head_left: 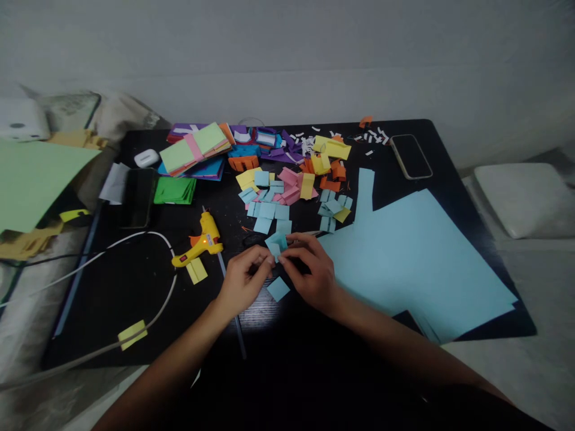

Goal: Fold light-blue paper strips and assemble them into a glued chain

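My left hand [245,280] and my right hand [309,272] meet over the middle of a black table [135,287]. Both pinch a small folded light-blue paper piece [275,244] between their fingertips. A loose light-blue paper square [278,288] lies on the table just below the hands. Beyond the fingers lies a scatter of small blue paper pieces [267,209], with pink pieces [290,185] and yellow pieces [308,185] among them.
A yellow glue gun [203,239] stands left of the hands, its white cable [148,311] looping to the left. A large light-blue sheet [417,257] covers the table's right side. Stacked coloured paper [197,149], a phone [410,155] and an earbud case [146,157] sit at the back.
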Available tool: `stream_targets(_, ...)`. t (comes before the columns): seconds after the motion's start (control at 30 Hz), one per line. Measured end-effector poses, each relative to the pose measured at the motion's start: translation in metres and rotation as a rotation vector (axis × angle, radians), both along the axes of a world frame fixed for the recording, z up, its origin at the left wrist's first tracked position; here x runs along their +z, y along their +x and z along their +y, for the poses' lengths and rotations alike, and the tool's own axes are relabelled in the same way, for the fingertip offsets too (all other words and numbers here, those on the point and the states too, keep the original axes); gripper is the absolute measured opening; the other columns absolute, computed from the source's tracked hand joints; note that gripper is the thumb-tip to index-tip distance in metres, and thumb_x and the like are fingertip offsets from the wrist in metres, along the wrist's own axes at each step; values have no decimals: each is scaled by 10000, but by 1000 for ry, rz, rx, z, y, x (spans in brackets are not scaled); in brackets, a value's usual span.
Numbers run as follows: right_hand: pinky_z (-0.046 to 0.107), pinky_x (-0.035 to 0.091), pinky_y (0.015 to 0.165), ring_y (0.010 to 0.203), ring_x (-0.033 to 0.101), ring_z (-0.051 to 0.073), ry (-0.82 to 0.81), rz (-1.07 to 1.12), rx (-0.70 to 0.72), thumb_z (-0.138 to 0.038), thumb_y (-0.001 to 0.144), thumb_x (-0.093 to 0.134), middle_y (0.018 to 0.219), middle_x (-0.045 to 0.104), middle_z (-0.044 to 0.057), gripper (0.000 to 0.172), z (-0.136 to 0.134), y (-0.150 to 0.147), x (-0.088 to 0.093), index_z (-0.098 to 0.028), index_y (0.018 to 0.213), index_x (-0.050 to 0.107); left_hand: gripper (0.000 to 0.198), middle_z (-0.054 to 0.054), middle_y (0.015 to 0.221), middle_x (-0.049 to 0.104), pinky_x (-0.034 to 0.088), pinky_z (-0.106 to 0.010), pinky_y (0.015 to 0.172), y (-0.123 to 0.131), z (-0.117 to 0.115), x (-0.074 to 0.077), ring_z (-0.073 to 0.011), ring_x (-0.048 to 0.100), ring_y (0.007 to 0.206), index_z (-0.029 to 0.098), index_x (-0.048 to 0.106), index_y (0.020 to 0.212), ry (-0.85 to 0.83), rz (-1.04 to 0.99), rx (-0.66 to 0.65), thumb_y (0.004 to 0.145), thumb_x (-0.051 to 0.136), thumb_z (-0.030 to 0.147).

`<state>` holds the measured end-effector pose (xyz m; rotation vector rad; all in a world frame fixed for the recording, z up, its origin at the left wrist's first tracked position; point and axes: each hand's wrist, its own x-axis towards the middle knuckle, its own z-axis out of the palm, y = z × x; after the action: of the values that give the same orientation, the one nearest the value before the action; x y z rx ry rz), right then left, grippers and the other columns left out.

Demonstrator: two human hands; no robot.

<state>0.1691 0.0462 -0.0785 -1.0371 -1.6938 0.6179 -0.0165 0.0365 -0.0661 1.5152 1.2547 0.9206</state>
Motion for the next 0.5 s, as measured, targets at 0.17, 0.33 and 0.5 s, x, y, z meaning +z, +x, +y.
stream_targets(0.17,370,643,893,939,738,184,13,-10,-3,-116,956,697,1222,686,111,102,0,0,0,-213,981,715,209,28,674,645,458,-215,587,-1,1,-1,-106,582,573,195,648,865,4,12,-4,1030,586,308)
stream_targets(0.33,371,642,885,934,738,183,8,-7,2,-117,957,696,1223,681,106,106,0,0,0,-217,978,722,200,34,653,642,454,-209,575,-1,1,-1,-102,576,558,194,656,863,10,5,9,1021,597,302)
stream_targets(0.5,359,646,853,877,733,163,16,-2,23,-126,974,691,1228,669,106,100,1,0,1,-214,972,738,207,33,632,639,438,-204,543,-1,1,1,-95,560,530,186,671,864,-19,-34,27,1014,608,314)
